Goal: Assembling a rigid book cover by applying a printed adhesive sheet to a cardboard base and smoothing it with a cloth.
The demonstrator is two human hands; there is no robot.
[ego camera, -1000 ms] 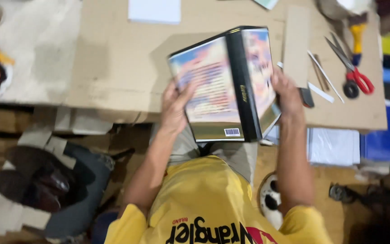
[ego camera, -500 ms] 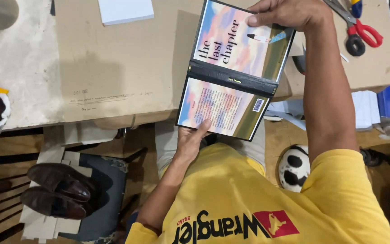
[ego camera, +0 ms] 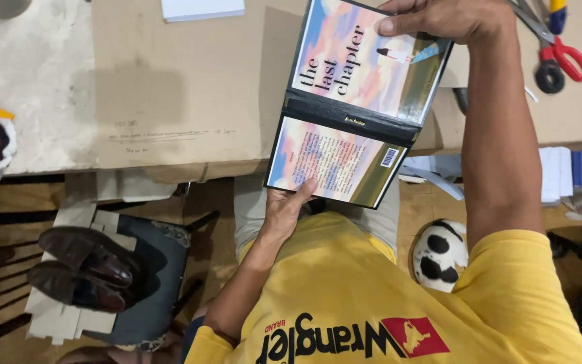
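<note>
In the head view, an opened hardcover book cover [ego camera: 357,101] is held flat and spread wide above the edge of a cardboard-topped table [ego camera: 190,87]. Its black spine band runs roughly from nine to three o'clock, dipping slightly toward the three o'clock side, while the long axis of the whole spread runs from about one o'clock down to seven. The outer faces are glossy, printed in soft pink, blue and olive, with a barcode patch on the lower panel near four o'clock of the spine. The right hand [ego camera: 449,19] grips the upper panel's far edge at twelve o'clock, fingers curled over it. The left hand [ego camera: 289,205] supports the lower panel at about seven o'clock, thumb pressed on the printed face, fingers hidden beneath. At two o'clock from the cover lie red-handled scissors [ego camera: 560,57] on the table. At eleven o'clock sits a white paper stack [ego camera: 202,9]. Dark leather shoes [ego camera: 85,268] rest on a stool at eight o'clock.
</note>
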